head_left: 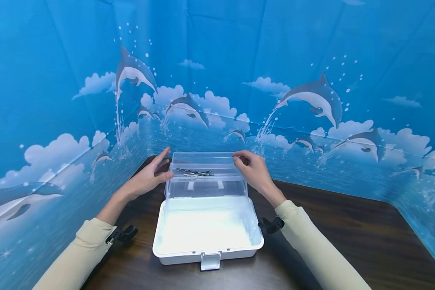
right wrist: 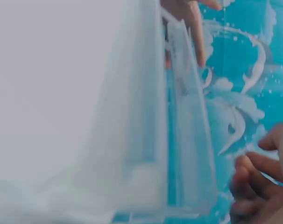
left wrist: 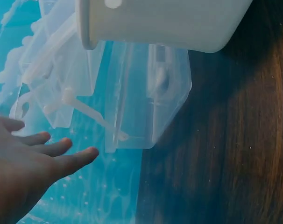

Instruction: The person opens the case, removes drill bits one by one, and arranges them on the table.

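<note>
A white plastic storage box (head_left: pixel 163 254) stands with its clear lid (left wrist: pixel 174 107) swung back. Above its rear, a see-through fold-out tray (head_left: pixel 226 172) is raised on link arms. Several dark twist drill bits (head_left: pixel 199 174) lie in the tray. My left hand (head_left: pixel 148 176) is at the tray's left end, fingers spread; in the left wrist view this hand (left wrist: pixel 29 168) holds nothing. By the tray's upper right corner is my right hand (head_left: pixel 255 169), its thumb and index finger bent. The right wrist view shows this hand (right wrist: pixel 263 182) loosely curled, apart from the tray, gripping nothing.
The box sits on a dark wooden table (head_left: pixel 330 233), its front latch (head_left: pixel 210 262) hanging down. A blue dolphin-print curtain (head_left: pixel 217 80) rises close behind the table. Black straps (head_left: pixel 275 225) circle both wrists.
</note>
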Demonstrator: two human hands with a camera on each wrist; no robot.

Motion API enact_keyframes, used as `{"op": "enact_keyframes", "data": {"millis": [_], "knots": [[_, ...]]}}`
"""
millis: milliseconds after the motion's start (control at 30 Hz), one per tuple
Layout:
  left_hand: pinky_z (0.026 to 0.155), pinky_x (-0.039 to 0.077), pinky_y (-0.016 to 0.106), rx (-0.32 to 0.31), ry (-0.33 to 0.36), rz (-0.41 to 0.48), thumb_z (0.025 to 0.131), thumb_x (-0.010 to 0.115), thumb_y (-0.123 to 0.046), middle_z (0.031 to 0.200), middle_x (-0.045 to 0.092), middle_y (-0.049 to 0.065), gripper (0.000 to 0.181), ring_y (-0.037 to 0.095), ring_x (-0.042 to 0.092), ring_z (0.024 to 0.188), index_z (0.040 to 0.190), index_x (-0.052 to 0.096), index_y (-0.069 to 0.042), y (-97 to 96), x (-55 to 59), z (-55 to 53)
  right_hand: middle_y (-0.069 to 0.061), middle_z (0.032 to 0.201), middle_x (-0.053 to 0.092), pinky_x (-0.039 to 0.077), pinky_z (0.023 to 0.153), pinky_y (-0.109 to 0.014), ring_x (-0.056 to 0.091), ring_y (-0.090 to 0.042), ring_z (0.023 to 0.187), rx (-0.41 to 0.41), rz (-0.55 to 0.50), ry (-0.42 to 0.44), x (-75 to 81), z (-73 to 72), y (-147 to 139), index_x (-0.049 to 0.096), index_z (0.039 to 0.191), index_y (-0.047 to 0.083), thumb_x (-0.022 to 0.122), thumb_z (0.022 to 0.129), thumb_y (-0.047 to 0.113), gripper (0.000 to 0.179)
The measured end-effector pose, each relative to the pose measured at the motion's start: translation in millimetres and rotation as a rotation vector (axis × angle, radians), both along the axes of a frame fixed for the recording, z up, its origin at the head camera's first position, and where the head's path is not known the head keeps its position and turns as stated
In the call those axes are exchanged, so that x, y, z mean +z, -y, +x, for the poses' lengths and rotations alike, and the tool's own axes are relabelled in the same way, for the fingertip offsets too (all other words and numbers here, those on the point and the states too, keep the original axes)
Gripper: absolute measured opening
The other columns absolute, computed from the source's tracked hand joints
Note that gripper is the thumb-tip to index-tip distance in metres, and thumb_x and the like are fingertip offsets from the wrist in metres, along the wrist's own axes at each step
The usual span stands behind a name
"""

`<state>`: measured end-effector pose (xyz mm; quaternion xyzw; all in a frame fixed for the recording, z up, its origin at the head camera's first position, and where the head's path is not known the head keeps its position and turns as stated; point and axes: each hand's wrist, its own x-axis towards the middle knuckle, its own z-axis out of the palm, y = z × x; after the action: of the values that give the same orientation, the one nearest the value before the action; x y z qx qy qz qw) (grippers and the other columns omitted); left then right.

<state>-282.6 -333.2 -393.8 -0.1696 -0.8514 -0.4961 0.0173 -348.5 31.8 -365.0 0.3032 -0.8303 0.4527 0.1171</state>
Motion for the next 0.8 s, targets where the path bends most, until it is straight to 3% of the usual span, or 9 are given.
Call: {"op": "enact_keyframes", "data": {"millis": [133, 300, 533, 800], "knots": [[0.106, 0.028, 0.073, -0.025, -0.050, -0.157, 0.094, 0.067, -0.056, 0.170, -0.002, 0.003, 0.099, 0.038, 0.010, 0.152, 0.164, -0.001, -0.038, -2.2, -3.1, 2.6, 0.001, 0.097, 0.068, 0.052, 0.066, -0.039, 0.062, -0.018, 0.082, 0.127, 0.105, 0.023, 8.1, 4.9, 18, 0.072, 0.124, 0.011, 0.059, 0.105, 0.026, 0.027], [0.110, 0.019, 0.073, -0.012, -0.059, -0.241, 0.089, 0.073, -0.056, 0.169, -0.010, -0.002, 0.110, 0.034, -0.001, 0.153, 0.164, -0.005, -0.033, -8.1, -7.9, 2.5, 0.001, 0.103, 0.066, 0.053, 0.071, -0.037, 0.063, -0.018, 0.088, 0.239, 0.215, 0.038, 5.9, 6.0, 37, 0.071, 0.125, 0.007, 0.062, 0.105, 0.025, 0.029], [0.109, 0.020, 0.074, 0.031, -0.036, -0.233, 0.093, 0.068, -0.055, 0.169, -0.007, 0.001, 0.105, 0.036, 0.002, 0.153, 0.164, -0.006, -0.032, -16.0, -12.0, 0.3, 0.001, 0.100, 0.066, 0.053, 0.068, -0.035, 0.062, -0.016, 0.082, 0.276, 0.296, 0.089, 7.4, 4.5, 47, 0.074, 0.122, 0.009, 0.064, 0.104, 0.024, 0.026], [0.107, 0.021, 0.075, 0.104, -0.103, -0.189, 0.096, 0.065, -0.056, 0.169, 0.002, -0.001, 0.094, 0.035, 0.006, 0.153, 0.164, 0.004, -0.034, -17.4, -21.5, -1.9, 0.001, 0.099, 0.071, 0.052, 0.066, -0.035, 0.065, -0.027, 0.085, 0.261, 0.293, 0.186, 9.6, -2.9, 55, 0.076, 0.118, 0.009, 0.065, 0.103, 0.021, 0.022]]}}
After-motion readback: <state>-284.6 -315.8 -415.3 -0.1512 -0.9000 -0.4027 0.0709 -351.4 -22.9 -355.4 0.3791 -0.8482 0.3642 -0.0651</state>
